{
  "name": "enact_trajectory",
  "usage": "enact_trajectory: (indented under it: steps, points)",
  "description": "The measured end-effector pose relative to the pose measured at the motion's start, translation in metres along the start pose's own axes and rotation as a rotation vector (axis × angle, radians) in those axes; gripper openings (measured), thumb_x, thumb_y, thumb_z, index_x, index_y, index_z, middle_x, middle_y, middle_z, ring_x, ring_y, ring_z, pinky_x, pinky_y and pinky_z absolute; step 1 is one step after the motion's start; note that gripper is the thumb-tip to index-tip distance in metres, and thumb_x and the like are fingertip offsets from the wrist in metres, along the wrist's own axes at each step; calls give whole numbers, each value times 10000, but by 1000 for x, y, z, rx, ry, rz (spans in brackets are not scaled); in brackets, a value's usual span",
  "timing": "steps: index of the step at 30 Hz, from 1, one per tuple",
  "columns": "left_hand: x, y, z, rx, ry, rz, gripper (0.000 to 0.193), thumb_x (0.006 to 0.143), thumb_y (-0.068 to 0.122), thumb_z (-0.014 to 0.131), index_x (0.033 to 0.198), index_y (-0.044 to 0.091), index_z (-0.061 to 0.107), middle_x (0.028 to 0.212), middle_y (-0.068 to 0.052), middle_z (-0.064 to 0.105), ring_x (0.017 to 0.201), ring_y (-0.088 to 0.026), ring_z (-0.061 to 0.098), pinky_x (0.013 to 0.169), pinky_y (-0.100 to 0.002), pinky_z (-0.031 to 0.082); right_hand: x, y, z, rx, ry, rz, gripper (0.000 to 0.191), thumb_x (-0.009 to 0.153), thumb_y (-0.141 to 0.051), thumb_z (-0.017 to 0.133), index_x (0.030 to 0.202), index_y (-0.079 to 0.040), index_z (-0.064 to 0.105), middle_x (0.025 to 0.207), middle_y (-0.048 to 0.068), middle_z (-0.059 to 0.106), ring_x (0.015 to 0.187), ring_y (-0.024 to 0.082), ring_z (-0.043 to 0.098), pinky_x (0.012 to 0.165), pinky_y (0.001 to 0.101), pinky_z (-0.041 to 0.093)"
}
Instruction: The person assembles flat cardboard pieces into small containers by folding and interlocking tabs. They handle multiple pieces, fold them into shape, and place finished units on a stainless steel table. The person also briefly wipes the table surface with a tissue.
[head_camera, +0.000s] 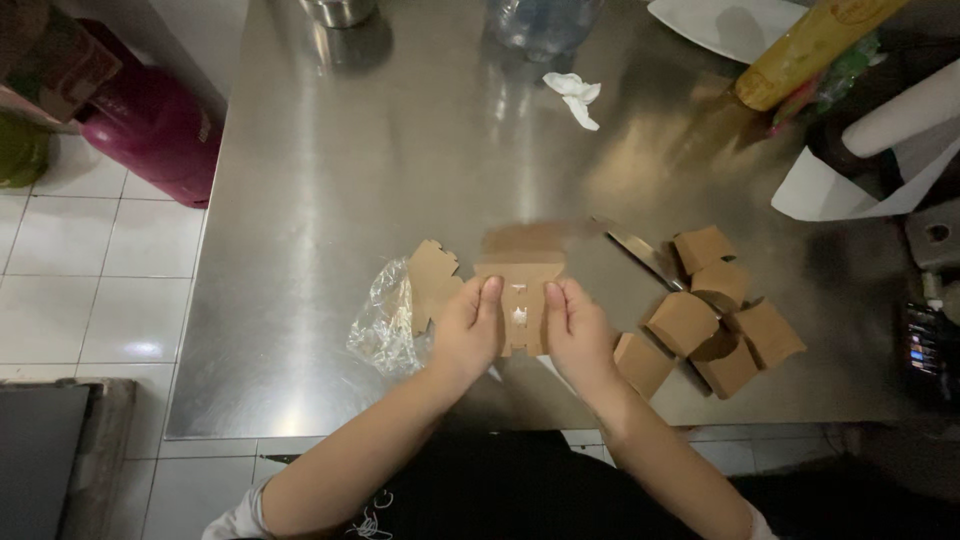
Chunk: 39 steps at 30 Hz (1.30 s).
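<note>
Grip: both hands pinch one flat brown cardboard blank (520, 305), left hand (468, 330) on its left edge, right hand (578, 335) on its right edge, thumbs on top, fingers curled under.
Where it sits: blank is held just above the steel table (400, 180), straight ahead of the body, between the two hands.
Table: large, shiny and slick by the look of it; a loose blank would probably slide there.
Right of the grip: a cluster of folded cardboard boxes (715, 320) lies near the right hand, the closest one almost at the wrist; a knife (645, 255) lies just beyond, apart from the blank.
Left of the grip: crinkled clear plastic bag (385, 325) just beside the left hand, with more flat blanks (432, 280) resting on it.
Beyond the grip: crumpled white paper scrap (575, 95), well apart.
Handling: blank looks light, thin and stiff along its panels, likely to bend at the scored lines; small cut-out slots in the middle seem weak, so the side edges are the better hold.
Arm pose: both forearms reach forward and converge, wrists level, palms turned inward and facing each other.
Fingers: thumbs (490, 292) point away from the body, pressed flat on the card.
</note>
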<state>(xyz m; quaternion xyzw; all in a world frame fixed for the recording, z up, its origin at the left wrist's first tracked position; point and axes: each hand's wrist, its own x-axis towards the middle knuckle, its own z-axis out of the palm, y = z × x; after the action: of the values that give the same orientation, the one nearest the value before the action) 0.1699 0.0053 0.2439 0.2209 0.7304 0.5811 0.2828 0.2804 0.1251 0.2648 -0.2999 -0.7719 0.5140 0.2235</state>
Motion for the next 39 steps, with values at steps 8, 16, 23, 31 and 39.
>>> enact_trajectory:
  steps: [8,16,23,31,39]
  points:
    - [8,22,-22,-213,152,64,302,977,301,610,1105,28,636,836,-81,659,749,-140,626,690,-349,532,14,12,-20,8,-406,37,241,1050,-217,510,1026,-52,684,854,12,697,804,94,618,746,270,526]
    - [-3,42,-11,37,-50,264,381,1103,316,461,1032,7,673,775,-144,661,717,-277,667,710,-384,530,24,3,-49,298,-146,-135,169,1029,-166,565,1055,-14,635,936,-4,678,841,51,608,746,218,512]
    - [-8,68,19,608,291,498,458,1017,177,546,1432,-15,526,851,-196,684,723,-383,655,681,-471,525,22,-11,-73,45,-17,-244,152,1004,-125,614,926,4,633,711,-33,571,637,50,462,548,280,410]
    - [13,57,29,79,17,578,487,1063,106,532,1520,-52,474,1189,-223,687,1064,-258,683,923,-325,510,41,7,-97,-22,10,-318,240,1062,-155,625,892,14,608,747,9,574,667,75,488,605,262,432]
    - [12,65,39,-287,-218,114,282,947,204,728,1117,-15,777,925,-36,763,845,-81,658,789,-258,535,45,23,-115,463,-221,-36,223,1058,-138,555,1158,20,676,990,23,720,854,75,655,758,231,554]
